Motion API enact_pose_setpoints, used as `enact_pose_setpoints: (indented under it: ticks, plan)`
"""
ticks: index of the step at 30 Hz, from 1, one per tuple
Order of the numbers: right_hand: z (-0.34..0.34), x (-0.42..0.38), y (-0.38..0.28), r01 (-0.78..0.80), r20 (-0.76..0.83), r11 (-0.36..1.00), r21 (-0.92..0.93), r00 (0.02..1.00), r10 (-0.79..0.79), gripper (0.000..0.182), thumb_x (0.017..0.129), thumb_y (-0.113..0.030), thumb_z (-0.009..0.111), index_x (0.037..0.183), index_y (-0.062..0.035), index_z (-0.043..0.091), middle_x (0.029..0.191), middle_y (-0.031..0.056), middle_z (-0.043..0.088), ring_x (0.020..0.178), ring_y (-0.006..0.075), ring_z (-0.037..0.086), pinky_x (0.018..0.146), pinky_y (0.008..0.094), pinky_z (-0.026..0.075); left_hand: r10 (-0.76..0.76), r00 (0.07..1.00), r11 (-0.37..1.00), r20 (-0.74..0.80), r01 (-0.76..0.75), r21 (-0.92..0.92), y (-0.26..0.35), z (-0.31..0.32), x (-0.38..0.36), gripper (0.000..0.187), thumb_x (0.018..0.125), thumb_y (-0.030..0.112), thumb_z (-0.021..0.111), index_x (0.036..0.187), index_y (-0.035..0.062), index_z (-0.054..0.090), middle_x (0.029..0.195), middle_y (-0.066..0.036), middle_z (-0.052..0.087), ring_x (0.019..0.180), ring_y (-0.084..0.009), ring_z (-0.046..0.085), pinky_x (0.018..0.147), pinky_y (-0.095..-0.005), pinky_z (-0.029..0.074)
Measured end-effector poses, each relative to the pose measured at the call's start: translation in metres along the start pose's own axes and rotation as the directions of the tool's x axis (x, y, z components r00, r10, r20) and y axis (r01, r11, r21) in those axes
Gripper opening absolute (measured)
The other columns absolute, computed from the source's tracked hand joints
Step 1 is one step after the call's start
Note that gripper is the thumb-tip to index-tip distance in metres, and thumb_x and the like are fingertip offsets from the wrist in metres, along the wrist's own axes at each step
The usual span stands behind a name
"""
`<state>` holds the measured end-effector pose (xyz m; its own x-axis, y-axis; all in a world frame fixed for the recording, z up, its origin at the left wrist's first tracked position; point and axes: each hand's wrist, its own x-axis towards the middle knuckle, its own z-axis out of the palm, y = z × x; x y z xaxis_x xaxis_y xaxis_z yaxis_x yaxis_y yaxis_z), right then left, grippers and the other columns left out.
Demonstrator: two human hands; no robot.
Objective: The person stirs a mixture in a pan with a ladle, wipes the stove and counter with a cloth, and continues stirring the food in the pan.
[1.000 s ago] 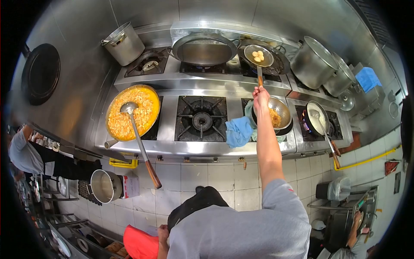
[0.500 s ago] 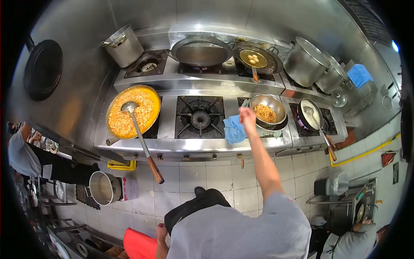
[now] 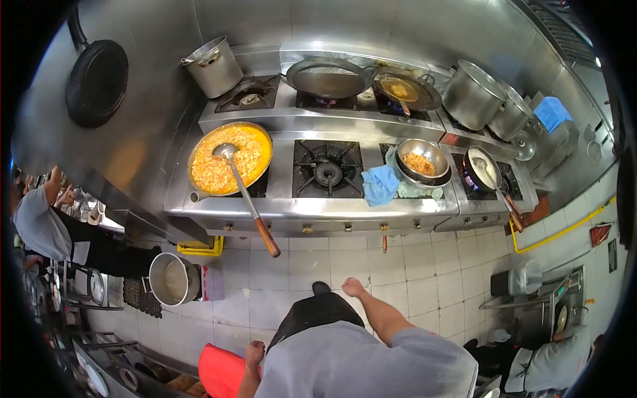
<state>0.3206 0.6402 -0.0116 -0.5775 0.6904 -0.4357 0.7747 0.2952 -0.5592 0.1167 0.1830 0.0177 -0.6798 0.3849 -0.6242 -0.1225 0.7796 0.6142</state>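
Observation:
My right hand (image 3: pixel 353 287) hangs in front of my body over the tiled floor, its fingers curled in, and nothing shows in it. Low beside my hip, my left hand (image 3: pixel 255 352) is closed too, next to a red object (image 3: pixel 219 371) whose kind I cannot make out. On the stove ahead, a wide pan (image 3: pixel 264 174) holds chunky orange food, with a wooden-handled ladle (image 3: pixel 247 191) resting in it. A blue cloth (image 3: pixel 380 185) lies beside a metal bowl (image 3: pixel 438 158) of browned food.
Along the back stand a wok (image 3: pixel 328 83), a pan with a strainer (image 3: pixel 400 89) and tall pots (image 3: pixel 472 96). At right a frying pan (image 3: pixel 479 166) sits over flame. A large pot (image 3: pixel 174 282) stands low at left. People (image 3: pixel 43 222) work on both sides.
My right hand has drawn back from beside the metal bowl to in front of my body. My view has shifted slightly. The strainer's pale round pieces no longer show clearly.

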Motion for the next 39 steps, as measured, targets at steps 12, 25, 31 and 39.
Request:
enact_pose_setpoints:
  ticks: [12, 25, 31, 39]
  plan:
    - [0.075, -0.119, 0.003, 0.103, 0.283, 0.989, -0.106, 0.957, -0.069, 0.023, 0.068, -0.018, 0.051, 0.063, 0.0002, 0.063, 0.061, 0.0174, 0.061, 0.053, 0.027, 0.061, 0.05, 0.0389, 0.051, 0.022, 1.0, 0.997, -0.012, -0.023, -0.076, -0.106, -0.027, -0.074, 0.017, 0.079, 0.013, 0.055, 0.083, -0.0019, 0.062, 0.067, -0.008, 0.061, 0.06, -0.0163, 0.057, 0.054, -0.0308, 0.046]
    - [0.106, -0.242, -0.018, -0.209, 0.295, 0.977, -0.047, 0.931, 0.214, 0.021, 0.068, -0.016, 0.05, 0.067, 0.0002, 0.064, 0.056, 0.0146, 0.059, 0.048, 0.0226, 0.059, 0.048, 0.0352, 0.048, -0.05, 0.997, 0.955, 0.058, 0.03, 0.294, -0.232, -0.037, -0.082, 0.027, 0.078, 0.025, 0.055, 0.087, 0.0009, 0.065, 0.083, -0.02, 0.064, 0.08, -0.0325, 0.063, 0.07, -0.0388, 0.048]
    - [0.11, -0.249, -0.026, -0.176, 0.357, 0.984, -0.031, 0.917, 0.175, 0.022, 0.07, -0.013, 0.05, 0.065, 0.002, 0.065, 0.055, 0.0122, 0.059, 0.047, 0.0178, 0.055, 0.045, 0.0324, 0.044, -0.066, 0.997, 0.986, -0.05, 0.073, 0.148, -0.195, -0.063, -0.101, 0.029, 0.077, 0.028, 0.054, 0.091, 0.0053, 0.065, 0.092, -0.019, 0.064, 0.091, -0.0325, 0.061, 0.08, -0.0393, 0.047]
    - [0.146, -0.203, -0.028, -0.137, 0.387, 0.989, -0.062, 0.91, 0.15, 0.014, 0.072, -0.008, 0.054, 0.074, -0.0002, 0.065, 0.062, 0.0094, 0.061, 0.053, 0.0159, 0.058, 0.045, 0.0295, 0.048, -0.124, 0.99, 0.992, 0.061, 0.123, 0.024, -0.206, -0.024, -0.123, 0.031, 0.076, 0.031, 0.056, 0.094, 0.0078, 0.065, 0.094, -0.018, 0.064, 0.093, -0.0309, 0.06, 0.082, -0.0371, 0.047]
